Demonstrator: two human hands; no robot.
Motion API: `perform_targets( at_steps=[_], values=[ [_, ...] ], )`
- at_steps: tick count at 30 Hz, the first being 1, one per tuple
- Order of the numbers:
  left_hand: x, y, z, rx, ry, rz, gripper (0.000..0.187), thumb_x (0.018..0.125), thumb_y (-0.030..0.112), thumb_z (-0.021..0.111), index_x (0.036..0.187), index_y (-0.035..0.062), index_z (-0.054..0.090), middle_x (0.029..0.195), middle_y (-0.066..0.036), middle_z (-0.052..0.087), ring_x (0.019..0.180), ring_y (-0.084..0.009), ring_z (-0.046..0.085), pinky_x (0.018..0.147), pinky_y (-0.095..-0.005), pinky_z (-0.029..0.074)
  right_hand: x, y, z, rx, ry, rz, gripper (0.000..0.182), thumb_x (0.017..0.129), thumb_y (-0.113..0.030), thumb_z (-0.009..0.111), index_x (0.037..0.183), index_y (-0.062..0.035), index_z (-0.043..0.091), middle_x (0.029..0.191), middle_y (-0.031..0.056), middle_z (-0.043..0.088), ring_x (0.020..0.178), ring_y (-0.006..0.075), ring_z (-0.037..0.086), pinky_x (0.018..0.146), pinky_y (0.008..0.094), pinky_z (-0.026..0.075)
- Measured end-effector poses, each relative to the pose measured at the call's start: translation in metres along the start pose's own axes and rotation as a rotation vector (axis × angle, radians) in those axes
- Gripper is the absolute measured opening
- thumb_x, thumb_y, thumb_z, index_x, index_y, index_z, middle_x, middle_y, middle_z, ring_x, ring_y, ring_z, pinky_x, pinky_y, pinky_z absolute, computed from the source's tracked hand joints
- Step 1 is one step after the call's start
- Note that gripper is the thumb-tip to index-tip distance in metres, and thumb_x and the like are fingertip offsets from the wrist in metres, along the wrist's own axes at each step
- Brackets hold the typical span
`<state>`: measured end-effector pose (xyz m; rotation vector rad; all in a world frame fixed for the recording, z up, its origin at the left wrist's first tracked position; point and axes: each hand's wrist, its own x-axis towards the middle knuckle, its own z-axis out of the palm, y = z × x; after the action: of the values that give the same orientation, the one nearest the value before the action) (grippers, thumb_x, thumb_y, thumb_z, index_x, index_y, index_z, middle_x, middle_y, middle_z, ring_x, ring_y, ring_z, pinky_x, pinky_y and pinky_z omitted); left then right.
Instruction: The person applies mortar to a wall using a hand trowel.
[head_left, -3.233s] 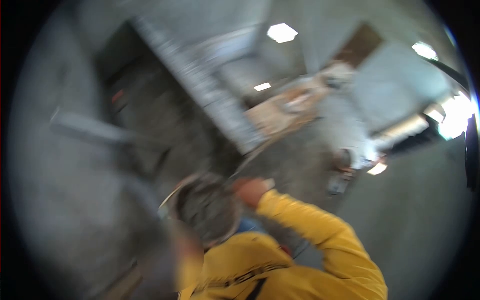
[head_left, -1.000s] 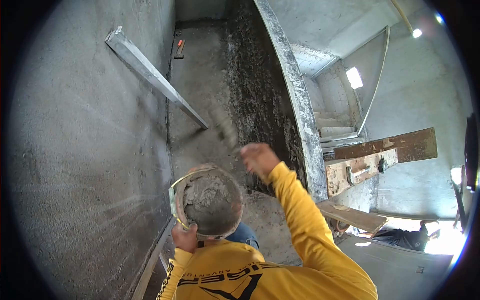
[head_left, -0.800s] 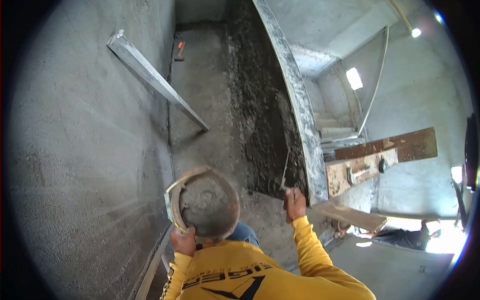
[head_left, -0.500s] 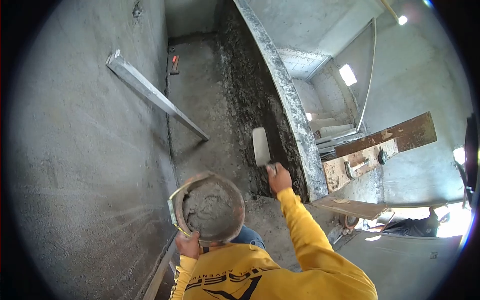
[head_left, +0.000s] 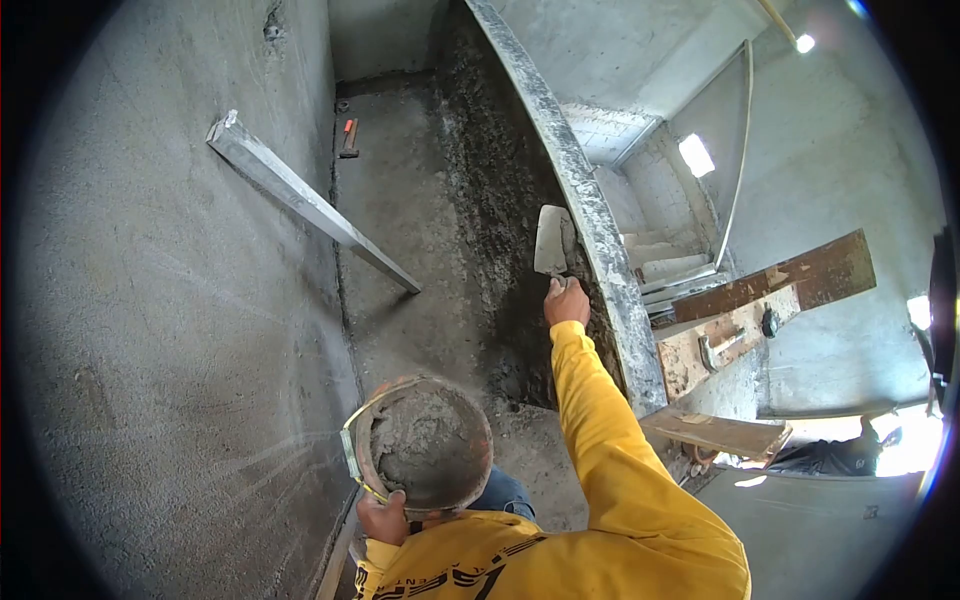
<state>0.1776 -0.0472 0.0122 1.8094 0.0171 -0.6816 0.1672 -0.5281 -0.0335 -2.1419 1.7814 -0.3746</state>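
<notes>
My right hand point(head_left: 568, 302) is closed round the handle of a trowel point(head_left: 549, 240). Its broad pale blade lies against the dark, wet mortar on the inner face of a low wall point(head_left: 500, 190), close under the top edge, with some grey mortar along the blade's right side. At my left, a round bucket point(head_left: 484, 440) is tilted toward me, partly filled with grey mortar point(head_left: 415, 440). My left hand point(head_left: 384, 517) grips the bucket's rim at the lower left, beside its yellowish handle point(head_left: 350, 455).
An aluminium straightedge point(head_left: 310, 205) leans from the left wall to the floor. A small red-and-brown tool point(head_left: 349, 138) lies farther along the floor. Right of the low wall's pale top edge point(head_left: 600, 225), boards point(head_left: 685, 370) carry a hand tool point(head_left: 718, 348). A person in dark clothing point(head_left: 830, 457) is at the far right.
My right hand and the trowel have moved forward and right, up the wall toward its top edge. The bucket has shifted slightly down in view, still held by my left hand.
</notes>
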Motion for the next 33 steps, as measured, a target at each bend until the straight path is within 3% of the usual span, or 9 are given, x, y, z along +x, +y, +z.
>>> perform_targets(
  at_steps=[1, 8, 11, 14, 19, 23, 27, 30, 33],
  values=[
    [0.001, 0.000, 0.004, -0.045, 0.024, 0.041, 0.013, 0.080, 0.007, 0.065, 0.081, -0.0045, 0.059, 0.072, 0.001, 0.056, 0.064, -0.0121, 0.049, 0.058, -0.0316, 0.045, -0.006, 0.003, -0.010, -0.018, -0.003, -0.009, 0.041, 0.096, -0.037, 0.063, 0.112, 0.0002, 0.066, 0.103, 0.0304, 0.071, 0.103, 0.0477, 0.067, 0.089, 0.0522, 0.053],
    [0.000, -0.026, 0.012, -0.053, 0.039, 0.035, 0.015, 0.079, 0.007, 0.066, 0.083, -0.0059, 0.060, 0.070, -0.004, 0.059, 0.064, -0.0136, 0.053, 0.057, -0.0335, 0.045, -0.054, 0.049, -0.052, -0.074, 0.034, -0.103, 0.038, 0.096, -0.037, 0.063, 0.100, 0.0012, 0.064, 0.096, 0.0305, 0.070, 0.097, 0.0483, 0.067, 0.084, 0.0534, 0.052],
    [-0.013, -0.007, 0.016, 0.036, 0.029, 0.024, 0.021, 0.080, 0.008, 0.067, 0.091, -0.0091, 0.062, 0.071, -0.007, 0.060, 0.066, -0.0184, 0.054, 0.065, -0.0371, 0.048, -0.075, 0.067, -0.069, -0.070, 0.029, -0.138, 0.037, 0.096, -0.036, 0.064, 0.096, 0.0012, 0.063, 0.094, 0.0311, 0.069, 0.092, 0.0493, 0.067, 0.081, 0.0538, 0.052],
    [-0.013, -0.038, 0.015, 0.125, -0.030, -0.059, 0.027, 0.079, 0.010, 0.068, 0.099, -0.0090, 0.064, 0.076, -0.013, 0.065, 0.068, -0.0242, 0.061, 0.068, -0.0390, 0.050, -0.096, 0.080, -0.086, -0.096, 0.072, -0.174, 0.034, 0.095, -0.034, 0.065, 0.096, -0.0002, 0.061, 0.091, 0.0286, 0.069, 0.088, 0.0489, 0.067, 0.077, 0.0544, 0.052],
    [-0.016, -0.052, 0.026, 0.183, 0.010, 0.082, 0.034, 0.078, 0.015, 0.070, 0.102, -0.0088, 0.067, 0.080, -0.021, 0.069, 0.074, -0.0341, 0.069, 0.070, -0.0434, 0.052, -0.113, 0.083, -0.123, -0.192, 0.034, -0.271, 0.032, 0.093, -0.034, 0.067, 0.093, -0.0037, 0.059, 0.092, 0.0249, 0.069, 0.086, 0.0463, 0.067, 0.075, 0.0559, 0.052],
    [-0.025, -0.016, 0.025, 0.271, -0.088, -0.070, 0.036, 0.076, 0.019, 0.070, 0.099, -0.0086, 0.068, 0.080, -0.025, 0.068, 0.075, -0.0412, 0.068, 0.070, -0.0461, 0.052, -0.111, 0.053, -0.130, -0.191, -0.083, -0.569, 0.030, 0.094, -0.033, 0.067, 0.097, -0.0041, 0.058, 0.089, 0.0219, 0.068, 0.082, 0.0437, 0.069, 0.072, 0.0533, 0.054],
    [-0.015, -0.043, 0.025, 0.253, -0.072, 0.001, 0.036, 0.076, 0.018, 0.069, 0.100, -0.0083, 0.068, 0.080, -0.025, 0.068, 0.075, -0.0425, 0.067, 0.072, -0.0461, 0.052, -0.103, -0.025, -0.139, -0.020, -0.467, -0.721, 0.032, 0.096, -0.034, 0.066, 0.095, -0.0020, 0.066, 0.088, 0.0227, 0.069, 0.082, 0.0436, 0.068, 0.073, 0.0510, 0.055],
    [-0.014, -0.027, 0.022, 0.275, -0.075, -0.008, 0.036, 0.076, 0.017, 0.069, 0.102, -0.0072, 0.069, 0.083, -0.025, 0.069, 0.078, -0.0411, 0.069, 0.074, -0.0452, 0.053, -0.060, -0.073, -0.136, 0.269, -1.127, -0.444, 0.037, 0.097, -0.037, 0.064, 0.096, -0.0006, 0.070, 0.087, 0.0247, 0.070, 0.086, 0.0456, 0.068, 0.075, 0.0520, 0.055],
    [-0.007, -0.019, 0.019, 0.268, -0.072, 0.028, 0.036, 0.076, 0.016, 0.069, 0.104, -0.0062, 0.069, 0.086, -0.026, 0.071, 0.083, -0.0407, 0.071, 0.076, -0.0442, 0.054, 0.001, -0.071, -0.109, 0.353, -1.044, -0.329, 0.037, 0.098, -0.036, 0.062, 0.096, 0.0001, 0.070, 0.086, 0.0271, 0.070, 0.088, 0.0484, 0.067, 0.076, 0.0521, 0.054]
  ],
)
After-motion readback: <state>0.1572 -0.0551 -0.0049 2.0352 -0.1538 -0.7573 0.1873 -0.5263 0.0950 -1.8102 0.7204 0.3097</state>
